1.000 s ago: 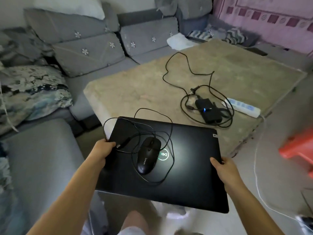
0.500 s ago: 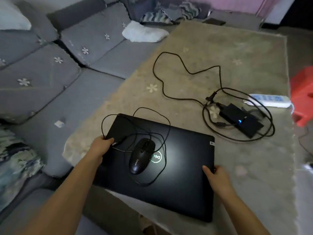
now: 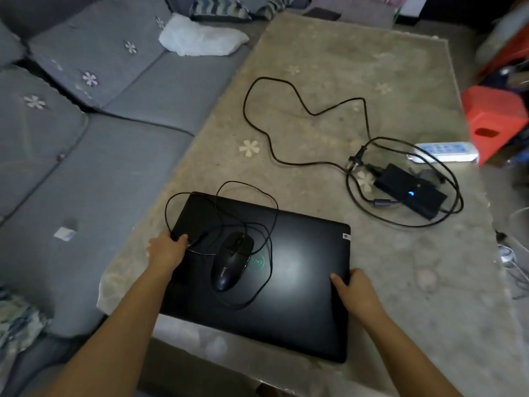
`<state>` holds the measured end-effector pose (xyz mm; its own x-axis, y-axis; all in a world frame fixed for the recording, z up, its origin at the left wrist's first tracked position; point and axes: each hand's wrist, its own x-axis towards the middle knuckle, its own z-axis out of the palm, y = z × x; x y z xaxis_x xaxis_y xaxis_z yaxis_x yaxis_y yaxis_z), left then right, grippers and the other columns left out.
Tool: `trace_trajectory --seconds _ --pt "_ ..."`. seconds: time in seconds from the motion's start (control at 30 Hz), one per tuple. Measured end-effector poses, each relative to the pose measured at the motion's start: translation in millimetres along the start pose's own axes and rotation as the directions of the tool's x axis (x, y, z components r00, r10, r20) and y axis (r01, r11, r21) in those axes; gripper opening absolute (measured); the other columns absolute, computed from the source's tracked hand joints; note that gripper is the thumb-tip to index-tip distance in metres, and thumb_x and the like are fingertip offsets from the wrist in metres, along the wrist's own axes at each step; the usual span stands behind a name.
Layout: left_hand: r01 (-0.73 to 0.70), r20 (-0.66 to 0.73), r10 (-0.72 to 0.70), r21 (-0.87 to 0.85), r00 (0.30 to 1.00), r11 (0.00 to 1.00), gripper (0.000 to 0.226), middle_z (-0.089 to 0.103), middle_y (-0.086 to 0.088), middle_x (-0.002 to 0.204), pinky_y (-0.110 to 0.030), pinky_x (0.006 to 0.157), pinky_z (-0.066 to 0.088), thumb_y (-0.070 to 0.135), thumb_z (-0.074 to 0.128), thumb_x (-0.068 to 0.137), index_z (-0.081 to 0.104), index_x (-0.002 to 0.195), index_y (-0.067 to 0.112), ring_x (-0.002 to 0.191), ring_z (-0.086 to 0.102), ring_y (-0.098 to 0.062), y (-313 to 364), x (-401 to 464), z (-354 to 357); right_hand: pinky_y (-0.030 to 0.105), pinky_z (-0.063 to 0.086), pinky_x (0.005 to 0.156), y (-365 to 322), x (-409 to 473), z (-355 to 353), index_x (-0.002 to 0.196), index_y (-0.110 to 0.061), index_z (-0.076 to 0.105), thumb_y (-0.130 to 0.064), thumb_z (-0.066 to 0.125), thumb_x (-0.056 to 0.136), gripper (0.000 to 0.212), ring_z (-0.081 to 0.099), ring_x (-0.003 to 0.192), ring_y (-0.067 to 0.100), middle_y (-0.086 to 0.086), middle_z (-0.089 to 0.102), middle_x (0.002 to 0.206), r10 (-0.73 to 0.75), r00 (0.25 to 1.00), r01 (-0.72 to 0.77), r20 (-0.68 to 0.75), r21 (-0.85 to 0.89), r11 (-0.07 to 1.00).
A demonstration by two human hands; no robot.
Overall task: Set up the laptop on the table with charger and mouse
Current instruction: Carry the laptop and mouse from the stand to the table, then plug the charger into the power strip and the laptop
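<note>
head | laptop [image 3: 289, 285] (closed) between left hand [image 3: 167, 250], right hand [image 3: 355, 290]

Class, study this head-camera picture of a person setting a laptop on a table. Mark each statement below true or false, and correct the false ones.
1. The closed black laptop has a black corded mouse resting on its lid. True.
2. The left hand grips the laptop's left edge and the right hand its right edge. True.
3. The black charger brick sits on top of the laptop. False: it lies apart on the beige table cover, with a blue light showing.
4. The white power strip lies on the grey sofa. False: it lies at the table's right edge.
5. The laptop's lid is open. False: it is closed.
</note>
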<state>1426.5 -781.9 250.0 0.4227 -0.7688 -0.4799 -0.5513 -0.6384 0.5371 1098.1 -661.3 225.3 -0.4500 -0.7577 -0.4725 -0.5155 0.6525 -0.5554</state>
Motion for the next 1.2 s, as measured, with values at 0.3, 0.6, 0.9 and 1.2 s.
trace_trajectory --seconds 0.3,0.6,0.9,1.2 --pt "-0.410 -0.312 0.433 0.138 0.846 0.902 0.055 0.035 -0.030 0.136 -0.058 0.107 0.025 0.009 0.051 0.085 0.031 0.136 0.004 0.124 0.034 -0.046 76.1 -74.5 53.2 0.033 0.045 0.085 10.2 20.8 -103.3 0.119 -0.008 0.052 -0.030 0.058 0.086 0.041 0.059 0.099 0.028 0.018 0.060 0.115 -0.048 0.992 0.053 -0.120 0.038 0.998" --pt "-0.825 0.114 0.825 -0.059 0.553 0.561 0.037 0.049 -0.010 0.124 -0.024 0.094 0.035 0.009 0.044 0.090 0.048 0.127 0.011 0.114 0.047 -0.024 229.9 -156.5 250.2 0.037 0.047 0.083 33.3 146.0 -247.7 0.097 0.002 0.064 -0.010 0.051 0.087 0.020 0.062 0.092 0.036 0.022 0.068 0.100 -0.270 0.950 0.258 -0.156 -0.097 0.961" --pt "-0.853 0.114 0.872 0.300 0.477 0.427 0.035 0.065 -0.011 0.111 -0.041 0.088 0.051 0.029 0.041 0.087 0.063 0.108 0.011 0.102 0.060 -0.027 272.6 -154.5 373.9 0.040 0.033 0.103 -22.0 319.2 -268.5 0.131 -0.010 0.043 -0.019 0.051 0.090 0.043 0.039 0.126 0.032 0.017 0.045 0.134 -0.660 0.750 0.642 0.031 -0.274 0.716" --pt "-0.808 -0.060 0.807 0.001 0.588 0.589 0.038 0.059 -0.006 0.123 -0.034 0.098 0.044 0.028 0.042 0.090 0.052 0.124 0.013 0.112 0.052 -0.016 271.9 -161.6 361.0 0.041 0.046 0.085 -46.1 334.2 -240.2 0.103 -0.007 0.062 -0.020 0.049 0.091 0.022 0.060 0.095 0.033 0.017 0.067 0.103 -0.746 0.665 0.731 0.036 -0.239 0.639"
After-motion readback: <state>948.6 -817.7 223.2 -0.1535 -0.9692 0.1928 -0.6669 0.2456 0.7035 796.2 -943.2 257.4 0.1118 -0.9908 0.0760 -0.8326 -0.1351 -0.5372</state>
